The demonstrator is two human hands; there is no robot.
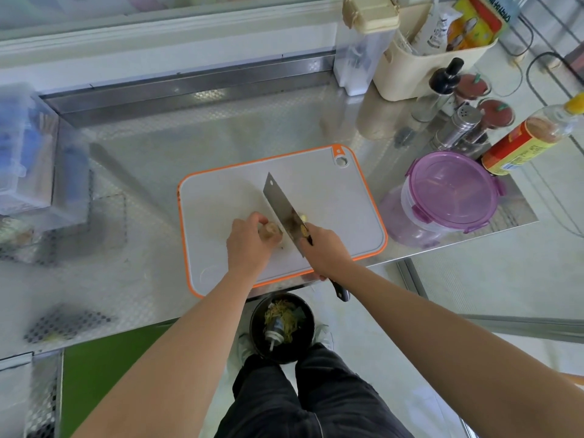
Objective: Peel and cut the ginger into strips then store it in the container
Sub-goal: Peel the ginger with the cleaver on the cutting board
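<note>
– Fingers of the left hand: what are they doing?

– They are curled down over the ginger, pinning it to the board. Only its tan right end shows past the knuckles; the hand hides the rest.

– And the right hand?

– The right hand is wrapped round the handle of the knife, a broad cleaver. Its blade runs on a slant, tip far and to the left, heel near and to the right, edge down towards the board.

– Which way is the ginger from the blade?

– Just left of it, with the exposed end against the blade's left face. The long axis seems to run left to right, across the blade, though the hand covers too much to be sure. Two pale bits cling to the blade's right side, probably cut ginger.

– So the next cut?

– By my reading, a slice off that right end. The left fingertips sit close beside the steel and should be tucked back.

– The container?

– The container, round with a purple lid clipped on, stands on the worktop right of the board, nearer the right hand. Storing has not begun, I judge.
</note>
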